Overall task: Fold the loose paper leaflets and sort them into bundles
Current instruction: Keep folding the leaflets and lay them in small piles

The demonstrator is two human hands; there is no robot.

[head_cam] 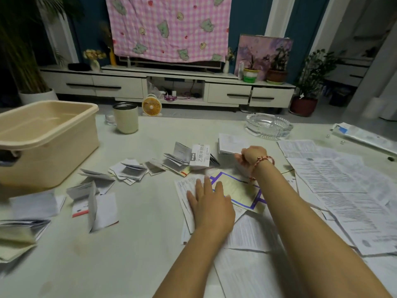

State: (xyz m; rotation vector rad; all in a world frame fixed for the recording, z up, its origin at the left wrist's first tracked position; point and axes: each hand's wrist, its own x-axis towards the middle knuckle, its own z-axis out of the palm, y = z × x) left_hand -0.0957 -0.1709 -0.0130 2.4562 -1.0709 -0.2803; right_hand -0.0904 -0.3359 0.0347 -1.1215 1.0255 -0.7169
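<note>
At the far left we see a beige plastic tub (43, 134) standing on the pale table (139, 244), and in front of it a stack of folded leaflets (19, 231) lying at the table's left edge. Just to the right, several tented leaflets (94, 203) stand half open, one of them showing a red strip. Behind them, near the far edge, a cream cup (125, 118) stands upright. Toward the middle we find a loose row of folded bundles (131, 169), ending in a leaflet with bold black print (200, 157) propped upright. Next we note the left hand (211, 207): it lies palm down, fingers straight and slightly spread, pressing on a white printed sheet (184, 190) that lies beside a yellowish sheet with a purple border (236, 190). Beyond that sheet the right hand (250, 157), with a red cord bracelet (261, 166) at the wrist, is curled, thumb and fingers pinching the near corner of a small folded leaflet (229, 144) that rests on the table. Farther back a glass ashtray (268, 125) sits apart from the papers. At the right we see the unfolded leaflets (343, 190), large sheets of dense print that overlap one another, reach the table's right edge and pass under the right forearm
</note>
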